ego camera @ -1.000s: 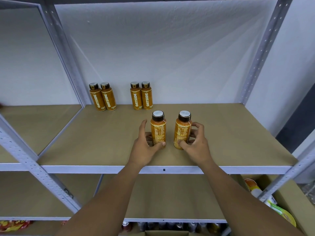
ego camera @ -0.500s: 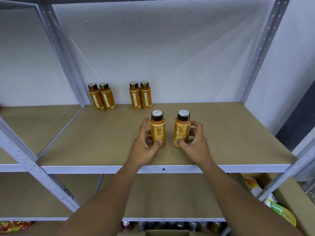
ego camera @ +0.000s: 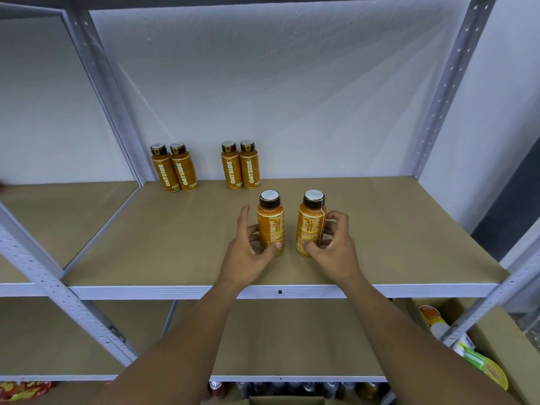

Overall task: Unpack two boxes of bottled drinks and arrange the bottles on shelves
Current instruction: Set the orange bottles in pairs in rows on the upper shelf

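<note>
Now the left hand (ego camera: pixel 248 252) and the right hand (ego camera: pixel 336 247) each curl loosely spread fingers round an upright bottle: left bottle (ego camera: pixel 270 226), right bottle (ego camera: pixel 310 226).

Head-height view, close, facing shelf (ego camera: pixel 175 247)

The 2 hands (ego camera: pixel 248 254) (ego camera: pixel 336 251) and forearms (ego camera: pixel 181 346) are bare.

Front bottles (ego camera: pixel 270 229): orange, fine white print on labels.
Caps (ego camera: pixel 269 201): dark brown, white tops.
Rear bottles (ego camera: pixel 249 171): orange, white lettering.
Shelf (ego camera: pixel 175 244): plain tan.
Frame (ego camera: pixel 175 292): pale grey, rows of holes on uprights.
Wall (ego camera: pixel 292 83): white.
</note>
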A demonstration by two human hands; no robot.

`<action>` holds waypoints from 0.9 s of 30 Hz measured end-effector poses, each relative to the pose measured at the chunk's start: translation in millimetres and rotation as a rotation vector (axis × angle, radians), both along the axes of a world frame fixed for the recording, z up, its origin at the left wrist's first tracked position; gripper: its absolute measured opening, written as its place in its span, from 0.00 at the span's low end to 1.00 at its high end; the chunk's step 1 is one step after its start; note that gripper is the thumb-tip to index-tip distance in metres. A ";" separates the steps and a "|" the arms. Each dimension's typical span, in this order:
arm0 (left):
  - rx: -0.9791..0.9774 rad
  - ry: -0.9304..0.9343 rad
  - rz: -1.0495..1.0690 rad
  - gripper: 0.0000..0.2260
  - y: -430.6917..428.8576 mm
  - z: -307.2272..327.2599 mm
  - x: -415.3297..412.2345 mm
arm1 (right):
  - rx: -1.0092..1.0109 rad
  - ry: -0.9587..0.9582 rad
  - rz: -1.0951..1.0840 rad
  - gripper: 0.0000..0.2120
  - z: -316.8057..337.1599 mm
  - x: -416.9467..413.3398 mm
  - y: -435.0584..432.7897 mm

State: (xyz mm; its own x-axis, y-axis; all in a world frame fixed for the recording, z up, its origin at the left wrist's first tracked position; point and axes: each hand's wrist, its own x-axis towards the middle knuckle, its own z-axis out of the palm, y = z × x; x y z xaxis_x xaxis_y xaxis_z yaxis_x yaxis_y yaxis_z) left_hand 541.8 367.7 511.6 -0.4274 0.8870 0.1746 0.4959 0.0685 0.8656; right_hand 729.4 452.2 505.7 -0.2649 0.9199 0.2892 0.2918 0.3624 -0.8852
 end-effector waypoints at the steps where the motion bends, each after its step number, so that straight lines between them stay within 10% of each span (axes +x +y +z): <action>1: -0.006 -0.002 -0.013 0.48 -0.4 0.5 0.0 | -0.001 0.000 0.000 0.33 -0.4 -0.1 0.2; 27: -0.035 -0.111 -0.078 0.51 3.6 9.9 -2.4 | -0.035 0.012 0.001 0.32 -2.1 0.9 4.5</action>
State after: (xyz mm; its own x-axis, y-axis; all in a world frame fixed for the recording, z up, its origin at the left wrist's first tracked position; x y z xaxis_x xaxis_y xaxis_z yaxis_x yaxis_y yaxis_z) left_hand 539.4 371.3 521.4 -0.3715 0.9232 0.0985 0.4023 0.0644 0.9132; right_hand 730.3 456.7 503.6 -0.2624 0.9292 0.2602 0.2810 0.3316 -0.9006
